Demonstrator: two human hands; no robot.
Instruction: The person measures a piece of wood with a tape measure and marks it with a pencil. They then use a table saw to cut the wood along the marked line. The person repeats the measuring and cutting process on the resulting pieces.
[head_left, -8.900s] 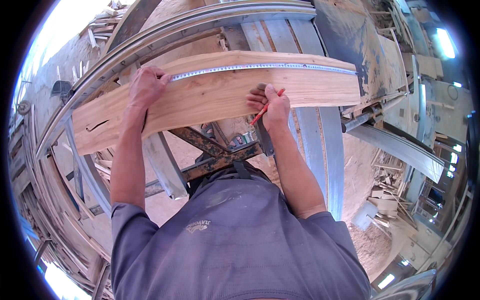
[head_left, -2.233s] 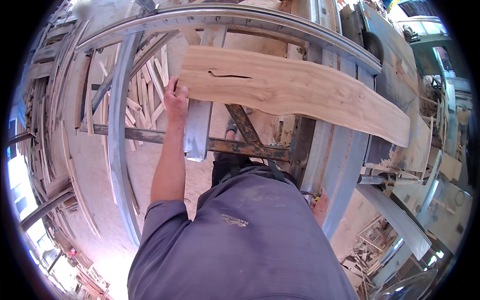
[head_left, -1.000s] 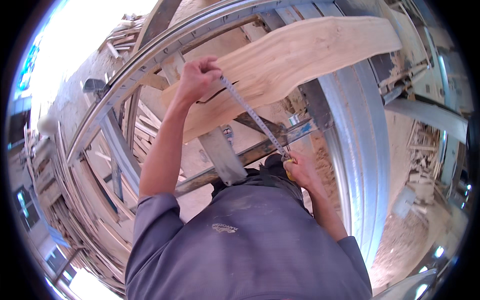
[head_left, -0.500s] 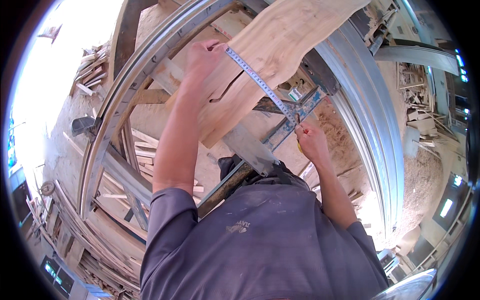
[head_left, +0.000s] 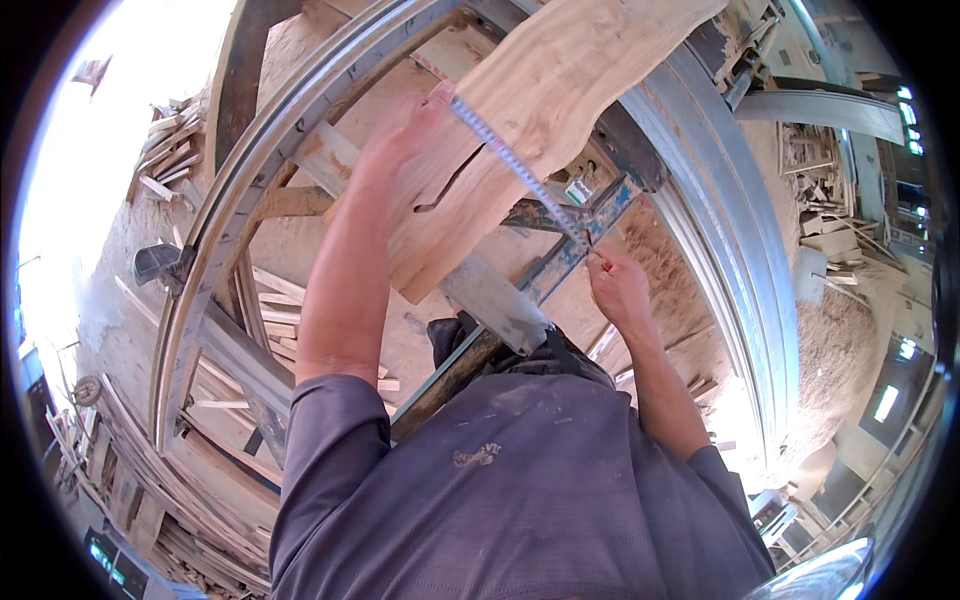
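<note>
A pale wooden slab point(head_left: 545, 85) with a wavy right edge and a dark slot-like crack lies across the metal frame in front of me. Stretched slantwise over it is a tape measure point(head_left: 510, 160), its blade running past the slab's right edge. My left hand point(head_left: 408, 125), a little blurred, pinches the blade's end at the slab's left edge. Lower and to the right, my right hand point(head_left: 620, 288) is closed around the tape measure's other end, off the slab. The tape's case is mostly hidden in those fingers.
Curved metal rails point(head_left: 725, 200) sweep past on the right, and another rail point(head_left: 215, 230) on the left. A blue metal bar point(head_left: 570, 255) crosses under the slab. Stacked wood strips point(head_left: 190, 510) lie at lower left, scrap wood point(head_left: 168, 160) at upper left, sawdust point(head_left: 670, 260) below.
The view has shifted slightly, so the slab and rails sit a little further left. Both hands keep hold of the stretched tape measure; the left hand is more blurred now.
</note>
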